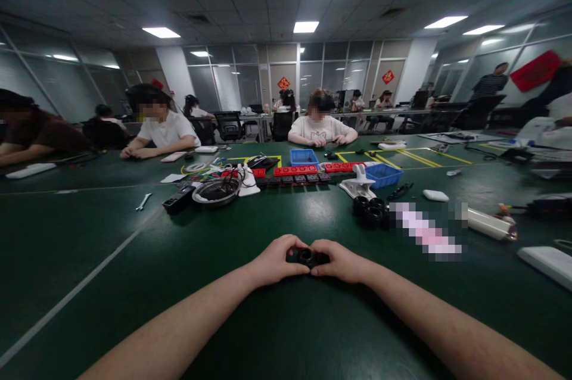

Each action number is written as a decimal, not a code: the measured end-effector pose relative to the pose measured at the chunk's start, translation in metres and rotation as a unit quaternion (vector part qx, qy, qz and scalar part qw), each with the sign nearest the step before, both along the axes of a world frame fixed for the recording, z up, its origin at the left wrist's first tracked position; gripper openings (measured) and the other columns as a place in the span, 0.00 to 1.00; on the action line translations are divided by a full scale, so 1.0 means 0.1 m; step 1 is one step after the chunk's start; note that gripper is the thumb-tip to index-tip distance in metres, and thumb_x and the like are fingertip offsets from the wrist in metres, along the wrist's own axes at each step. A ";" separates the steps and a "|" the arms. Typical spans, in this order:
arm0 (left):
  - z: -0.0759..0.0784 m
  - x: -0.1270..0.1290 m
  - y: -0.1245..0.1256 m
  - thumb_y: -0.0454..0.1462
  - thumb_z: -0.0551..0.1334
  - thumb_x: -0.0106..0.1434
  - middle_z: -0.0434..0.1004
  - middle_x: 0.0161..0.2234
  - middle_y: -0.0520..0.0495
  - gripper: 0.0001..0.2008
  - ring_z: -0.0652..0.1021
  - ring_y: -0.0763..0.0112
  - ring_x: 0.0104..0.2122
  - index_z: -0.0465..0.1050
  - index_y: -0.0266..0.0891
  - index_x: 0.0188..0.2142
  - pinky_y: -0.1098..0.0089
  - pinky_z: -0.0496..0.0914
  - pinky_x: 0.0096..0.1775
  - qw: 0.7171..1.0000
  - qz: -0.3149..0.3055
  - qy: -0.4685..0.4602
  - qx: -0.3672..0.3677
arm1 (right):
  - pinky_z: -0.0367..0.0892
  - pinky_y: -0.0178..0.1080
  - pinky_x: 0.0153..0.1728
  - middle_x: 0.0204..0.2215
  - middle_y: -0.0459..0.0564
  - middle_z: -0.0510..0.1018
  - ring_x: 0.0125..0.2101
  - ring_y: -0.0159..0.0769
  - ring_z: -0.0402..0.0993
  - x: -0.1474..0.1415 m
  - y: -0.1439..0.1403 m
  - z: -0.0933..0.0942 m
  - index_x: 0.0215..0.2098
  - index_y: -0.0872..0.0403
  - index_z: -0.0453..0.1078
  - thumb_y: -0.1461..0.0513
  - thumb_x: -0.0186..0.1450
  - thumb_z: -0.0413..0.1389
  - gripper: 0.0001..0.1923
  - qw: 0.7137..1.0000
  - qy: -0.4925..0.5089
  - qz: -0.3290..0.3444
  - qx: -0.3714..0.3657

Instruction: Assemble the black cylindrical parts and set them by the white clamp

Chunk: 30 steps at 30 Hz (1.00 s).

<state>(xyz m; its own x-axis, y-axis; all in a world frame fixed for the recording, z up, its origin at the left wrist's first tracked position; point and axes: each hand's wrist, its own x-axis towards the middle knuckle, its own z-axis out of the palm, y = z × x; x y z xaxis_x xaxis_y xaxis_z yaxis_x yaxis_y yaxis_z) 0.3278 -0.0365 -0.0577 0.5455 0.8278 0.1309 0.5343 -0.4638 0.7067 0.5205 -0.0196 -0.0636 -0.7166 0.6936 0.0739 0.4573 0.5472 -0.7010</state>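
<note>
The small black ring part (307,257) sits on the green table (134,249) directly between both hands — equally near each. The left hand (276,262) and right hand (342,262) pinch it from opposite sides, fingertips meeting; its long axis cannot be told.

The table (111,231) wears a dark green covering, matt and smooth, with a soft sheen where the ceiling lights fall on it; the small black part (307,257) pinched between the left hand (276,262) and the right hand (340,262) looks like hard plastic or rubber with a dull gloss, too small to tell which; the black rings (370,211) beyond it have the same dark, faintly shiny finish; the blue bins (383,175) look like smooth moulded plastic; the round dish (216,192) reads as polished metal, bright at the rim; the wrench (143,202) is bare, pale metal; the white bracket (357,184) is glossy plastic.
</note>
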 end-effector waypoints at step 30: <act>0.00 0.09 -0.04 0.40 0.63 0.48 0.64 0.30 0.52 0.13 0.66 0.72 0.29 0.66 0.38 0.33 0.74 0.60 0.29 0.997 0.072 0.011 0.027 | 0.59 0.37 0.38 0.39 0.49 0.69 0.39 0.38 0.65 -0.04 -0.06 -0.04 0.46 0.54 0.61 0.59 0.50 0.59 0.26 0.998 0.018 -0.031 0.042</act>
